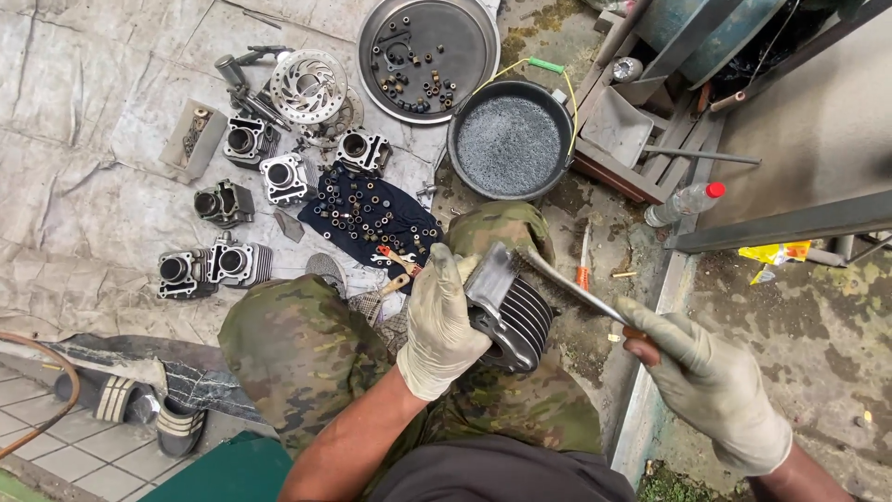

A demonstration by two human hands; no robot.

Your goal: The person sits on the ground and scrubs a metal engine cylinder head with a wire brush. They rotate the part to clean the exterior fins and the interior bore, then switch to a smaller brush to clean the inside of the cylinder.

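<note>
Grey tarpaulin (84, 149) covers the ground, parts laid out across it. Person seated, knees in camouflage trousers (307, 349), both hands in pale, soiled gloves.

Left hand (444, 321) — fingers curled tight round the upper edge of a finned engine cylinder (516, 321), which rests over the lap between the knees, fins facing right. Right hand (711, 381) — closed on the handle of a long brush (571, 288); the brush tip lies against the top of the cylinder, just beside the left hand's fingers. The two hands are well apart, joined only by the brush.

Black basin (509, 139) with a yellow wire handle, holding grey gritty liquid, sits beyond the knees. Round metal tray (469, 37) beside it carries many small bolts and bushings, too small to count.

On the tarpaulin: seven more cylinder blocks in view, among them a pair (214, 268) at lower left. One brake disc (308, 85). One dark cloth (372, 216) strewn with small fittings. One small grey box (193, 138) of parts.

One plastic bottle (686, 201) with red cap, lying right of the basin. Two striped sandals (149, 409) at lower left.
</note>
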